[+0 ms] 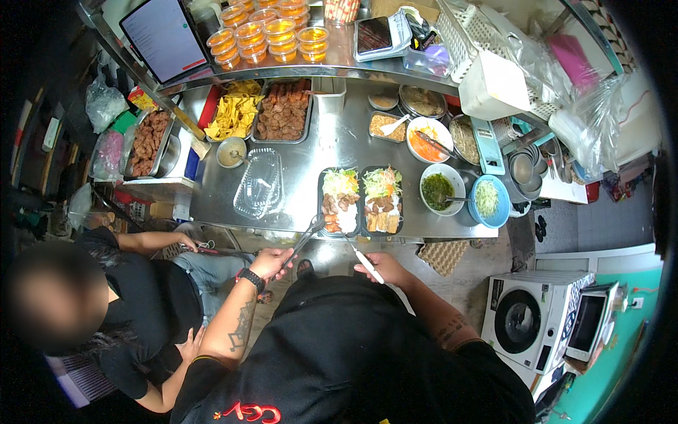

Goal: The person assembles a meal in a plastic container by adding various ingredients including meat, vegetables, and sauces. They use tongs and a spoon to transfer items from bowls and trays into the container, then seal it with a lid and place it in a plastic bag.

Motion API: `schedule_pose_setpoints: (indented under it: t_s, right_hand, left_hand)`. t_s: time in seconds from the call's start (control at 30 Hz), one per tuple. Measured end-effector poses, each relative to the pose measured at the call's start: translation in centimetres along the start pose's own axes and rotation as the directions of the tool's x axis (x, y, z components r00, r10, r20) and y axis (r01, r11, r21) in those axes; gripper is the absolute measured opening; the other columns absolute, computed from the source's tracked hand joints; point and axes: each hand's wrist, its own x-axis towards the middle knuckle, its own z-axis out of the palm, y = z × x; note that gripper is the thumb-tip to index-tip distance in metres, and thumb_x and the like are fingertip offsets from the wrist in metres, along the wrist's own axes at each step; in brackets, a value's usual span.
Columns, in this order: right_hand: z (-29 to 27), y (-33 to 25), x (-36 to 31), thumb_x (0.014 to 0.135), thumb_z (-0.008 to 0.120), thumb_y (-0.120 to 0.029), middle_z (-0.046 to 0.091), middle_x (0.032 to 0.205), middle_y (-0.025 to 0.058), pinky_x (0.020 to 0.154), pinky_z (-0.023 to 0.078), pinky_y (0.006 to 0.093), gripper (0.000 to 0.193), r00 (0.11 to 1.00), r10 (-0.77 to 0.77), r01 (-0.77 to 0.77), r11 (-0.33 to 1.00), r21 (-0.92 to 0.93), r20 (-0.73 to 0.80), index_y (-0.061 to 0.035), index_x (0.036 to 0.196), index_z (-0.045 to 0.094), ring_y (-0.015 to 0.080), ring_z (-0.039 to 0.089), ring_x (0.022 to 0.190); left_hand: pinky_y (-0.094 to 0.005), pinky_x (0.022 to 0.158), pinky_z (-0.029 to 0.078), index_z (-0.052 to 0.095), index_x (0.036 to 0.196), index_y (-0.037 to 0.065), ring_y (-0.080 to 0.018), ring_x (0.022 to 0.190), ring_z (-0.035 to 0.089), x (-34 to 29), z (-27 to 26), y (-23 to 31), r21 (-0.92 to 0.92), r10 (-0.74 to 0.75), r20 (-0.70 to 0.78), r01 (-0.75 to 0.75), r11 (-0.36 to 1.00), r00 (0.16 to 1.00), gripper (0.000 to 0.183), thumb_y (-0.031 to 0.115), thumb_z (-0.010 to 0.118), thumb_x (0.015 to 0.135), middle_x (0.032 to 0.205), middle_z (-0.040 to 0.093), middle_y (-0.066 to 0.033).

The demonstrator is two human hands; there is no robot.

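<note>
My left hand (270,265) is closed round dark tongs (305,239), whose tips reach the near edge of the left black meal tray (320,185). My right hand (387,268) grips the white handle of a thin metal utensil (369,262). Its tip is over that tray's near end; I cannot tell what kind of tip it has. This tray holds shredded vegetables, browned meat, white rice and reddish pieces. Touching it on the right, a second black tray (401,185) carries shredded vegetables, meat, rice and golden fried pieces.
A clear plastic lid (258,182) lies left of the trays. Bowls of carrot shreds (428,141), green sauce (432,185) and pale shreds (487,198) stand at right. Farther back is a grilled-meat tray (284,111). Stacked orange cups (255,39) fill the shelf. Another person (155,297) sits at left.
</note>
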Motion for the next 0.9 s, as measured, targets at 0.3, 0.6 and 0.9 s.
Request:
schedule_pose_setpoints:
  t_s: [0.3, 0.6, 0.9]
  right_hand:
    - [2.0, 2.3, 1.1, 0.089, 0.077, -0.05, 0.073, 0.09, 0.008, 0.072, 0.052, 0.0307, 0.055, 0.986, -0.075, 0.048, 0.983, -0.178, -0.147, -0.0004, 0.111, 0.069, 0.0152, 0.067, 0.076]
    - [2.0, 1.3, 0.7, 0.088, 0.077, -0.053, 0.073, 0.091, 0.007, 0.074, 0.051, 0.0295, 0.057, 0.988, -0.056, 0.031, 0.985, -0.173, -0.141, -0.001, 0.11, 0.069, 0.0146, 0.067, 0.078]
    - [-0.9, -0.1, -1.9, 0.086, 0.077, -0.056, 0.07, 0.085, 0.0082, 0.071, 0.05, 0.0334, 0.057, 0.999, 0.001, -0.015, 0.961, -0.277, -0.05, -0.0018, 0.103, 0.068, 0.0178, 0.064, 0.075]
  left_hand:
    - [-0.023, 0.042, 0.036, 0.068, 0.11, 0.001, -0.0076, 0.052, 0.047, 0.8, 0.2, -0.3, -0.029, 0.024, 0.016, -0.024, 0.999, 1.0, 0.033, 0.032, 0.057, 0.106, 0.077, 0.06, -0.0011]
    - [-0.0237, 0.041, 0.037, 0.07, 0.107, 0.005, -0.0063, 0.05, 0.049, -0.3, 0.2, -0.5, 0.054, 0.116, -0.052, -0.113, 0.992, 0.992, 0.031, 0.034, 0.059, 0.105, 0.078, 0.063, 0.0004]
    - [-0.0241, 0.041, 0.037, 0.071, 0.094, 0.006, -0.0056, 0.047, 0.047, 0.7, 1.6, -1.7, 0.165, 0.116, -0.076, -0.102, 0.981, 0.99, 0.032, 0.036, 0.062, 0.103, 0.067, 0.059, 0.0033]
